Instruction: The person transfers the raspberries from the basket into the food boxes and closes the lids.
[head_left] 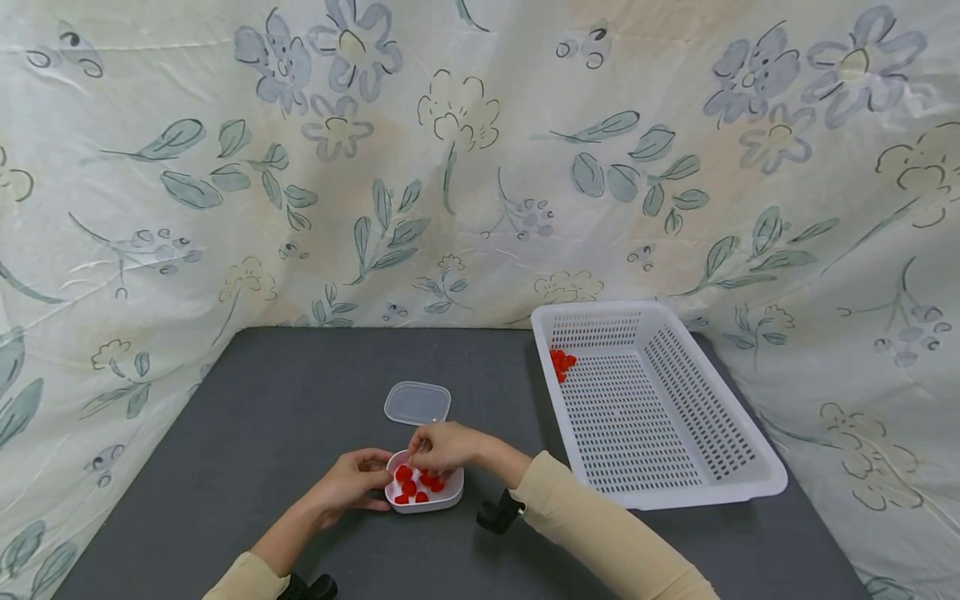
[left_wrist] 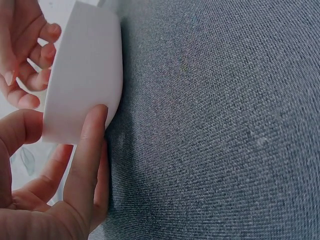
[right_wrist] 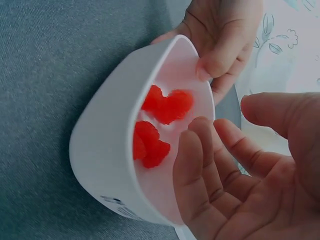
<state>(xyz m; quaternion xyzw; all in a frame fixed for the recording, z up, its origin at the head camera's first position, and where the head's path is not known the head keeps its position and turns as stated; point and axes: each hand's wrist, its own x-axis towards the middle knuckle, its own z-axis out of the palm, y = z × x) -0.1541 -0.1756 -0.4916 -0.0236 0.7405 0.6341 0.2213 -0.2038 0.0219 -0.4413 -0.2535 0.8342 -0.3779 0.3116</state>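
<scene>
A small white plastic container (head_left: 447,502) stands on the dark table with several small red, bumpy, heart-like pieces (right_wrist: 172,106) inside. My left hand (head_left: 352,482) grips its left side, thumb at the rim and fingers against the outer wall (left_wrist: 85,75). Over the far part of the opening is my right hand (head_left: 442,447). In the right wrist view its fingers (right_wrist: 189,160) are loosely bent at the rim, thumb apart, and nothing shows between them. A clear lid (head_left: 417,403) lies flat just behind the container.
A large white perforated basket (head_left: 750,492) stands to the right, with a cluster of red pieces (head_left: 561,364) against its left wall. Dark cloth covers the table (head_left: 315,375). A floral curtain (head_left: 480,167) hangs behind and at the sides.
</scene>
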